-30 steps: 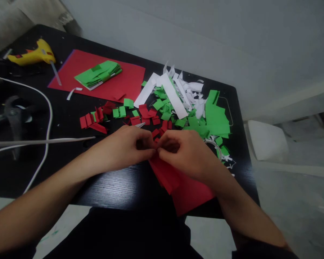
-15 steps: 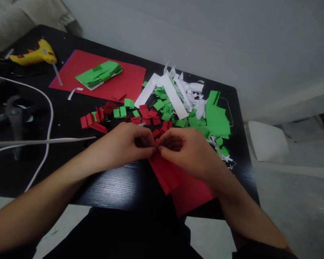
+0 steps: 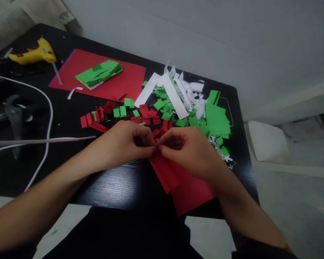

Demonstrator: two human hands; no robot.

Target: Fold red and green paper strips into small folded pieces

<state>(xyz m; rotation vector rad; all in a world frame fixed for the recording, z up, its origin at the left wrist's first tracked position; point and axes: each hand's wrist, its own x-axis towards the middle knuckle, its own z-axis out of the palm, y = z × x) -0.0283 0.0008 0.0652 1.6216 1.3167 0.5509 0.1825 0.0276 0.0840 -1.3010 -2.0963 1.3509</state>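
Note:
My left hand (image 3: 121, 142) and my right hand (image 3: 190, 151) meet fingertip to fingertip over the front half of the table. Both are closed in a pinch on the top end of a folded red paper (image 3: 163, 174); the pinched edge itself is mostly hidden by the fingers. Below my right hand the folded paper overlaps a flat red sheet (image 3: 191, 194) that reaches the table's front edge. Small red paper pieces (image 3: 156, 120) lie just beyond my fingertips, with a metal tip of some tool (image 3: 142, 124) among them, its body hidden.
Green squares (image 3: 166, 106), white strips (image 3: 174, 95) and a green paper stack (image 3: 217, 117) are heaped behind my right hand. A folded green bundle (image 3: 99, 73) rests on a red sheet (image 3: 132, 79). Left are a yellow glue gun (image 3: 35, 54), pliers (image 3: 14, 115) and a white cable (image 3: 50, 108).
Hardly anything differs. Both hands keep the same pinch on the red paper, with only a very slight shift of the fingers and wrists.

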